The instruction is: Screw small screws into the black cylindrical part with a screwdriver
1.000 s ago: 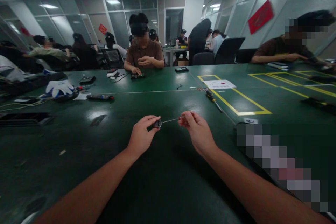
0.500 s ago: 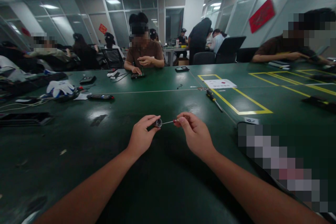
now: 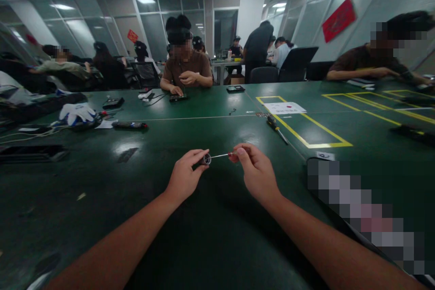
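My left hand [image 3: 185, 176] pinches a small dark cylinder [image 3: 207, 159] between thumb and fingers. Its round, light-rimmed open end faces me and to the right. In my right hand [image 3: 257, 170] is a small screwdriver [image 3: 220, 156] with a red collar and a thin metal shaft; most of its handle is hidden by my fingers. The shaft points left, its tip at the cylinder's rim; whether it touches or enters the opening I cannot tell. Both hands are above the green table [image 3: 190, 240].
A yellow-and-black screwdriver [image 3: 277, 129] lies ahead on the right, by a paper sheet [image 3: 285, 108] and yellow tape outlines. To the left are a dark pen-shaped tool [image 3: 129, 125] and white gloves [image 3: 77, 113]. Across the table a person [image 3: 186, 65] handles a dark device [image 3: 178, 97].
My right hand has shifted slightly right and up, and a bit more of the screwdriver shaft shows. My left hand keeps the cylinder in nearly the same place.
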`<action>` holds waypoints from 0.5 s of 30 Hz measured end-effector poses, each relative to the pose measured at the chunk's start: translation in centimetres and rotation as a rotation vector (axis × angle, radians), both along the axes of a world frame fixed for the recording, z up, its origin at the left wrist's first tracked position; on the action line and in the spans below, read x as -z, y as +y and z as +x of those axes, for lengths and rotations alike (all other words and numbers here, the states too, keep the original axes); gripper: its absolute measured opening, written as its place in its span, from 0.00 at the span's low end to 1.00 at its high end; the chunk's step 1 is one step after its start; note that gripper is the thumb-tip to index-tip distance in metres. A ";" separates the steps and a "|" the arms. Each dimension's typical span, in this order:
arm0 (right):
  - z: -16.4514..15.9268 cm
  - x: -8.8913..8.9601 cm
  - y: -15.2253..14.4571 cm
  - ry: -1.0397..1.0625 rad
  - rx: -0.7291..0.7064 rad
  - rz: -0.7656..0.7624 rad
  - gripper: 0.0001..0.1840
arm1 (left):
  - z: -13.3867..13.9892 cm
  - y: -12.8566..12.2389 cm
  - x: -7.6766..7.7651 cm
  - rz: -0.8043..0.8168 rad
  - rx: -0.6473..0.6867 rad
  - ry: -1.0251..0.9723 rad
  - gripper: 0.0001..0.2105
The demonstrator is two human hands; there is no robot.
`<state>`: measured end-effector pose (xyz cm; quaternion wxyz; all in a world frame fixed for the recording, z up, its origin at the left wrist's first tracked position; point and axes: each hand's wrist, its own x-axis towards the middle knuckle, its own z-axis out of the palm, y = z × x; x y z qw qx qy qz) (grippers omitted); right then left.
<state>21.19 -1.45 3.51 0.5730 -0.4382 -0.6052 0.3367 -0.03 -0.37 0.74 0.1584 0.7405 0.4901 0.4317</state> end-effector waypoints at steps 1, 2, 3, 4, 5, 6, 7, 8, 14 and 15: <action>0.0 0.0 0.1 0.003 0.007 -0.001 0.13 | 0.0 0.0 0.0 0.004 0.002 0.001 0.21; 0.1 0.1 0.2 0.006 0.008 -0.001 0.13 | 0.0 0.0 0.1 0.006 0.004 0.001 0.21; 0.1 0.1 0.2 0.008 0.005 -0.003 0.13 | 0.0 0.0 0.1 0.006 0.005 0.000 0.21; 0.1 0.2 0.3 0.008 -0.001 -0.004 0.14 | 0.0 0.0 0.1 0.005 0.006 -0.002 0.22; 0.1 0.2 0.4 0.007 -0.009 -0.007 0.14 | 0.0 0.0 0.1 0.005 0.005 -0.004 0.22; 0.1 0.3 0.4 0.004 -0.016 -0.009 0.14 | 0.0 0.0 0.1 0.007 0.004 -0.006 0.22; 0.1 0.3 0.4 -0.003 -0.022 -0.012 0.13 | 0.1 0.0 0.1 0.007 0.002 -0.008 0.22; 0.1 0.4 0.4 -0.012 -0.024 -0.014 0.13 | 0.1 0.0 0.1 0.008 -0.004 -0.010 0.22; 0.0 0.4 0.4 -0.018 -0.020 -0.015 0.12 | 0.3 -0.3 -0.3 -0.024 -0.028 -0.022 0.22; 0.0 0.3 0.4 -0.013 -0.019 -0.017 0.12 | 0.3 -0.3 -0.4 -0.030 -0.028 -0.021 0.22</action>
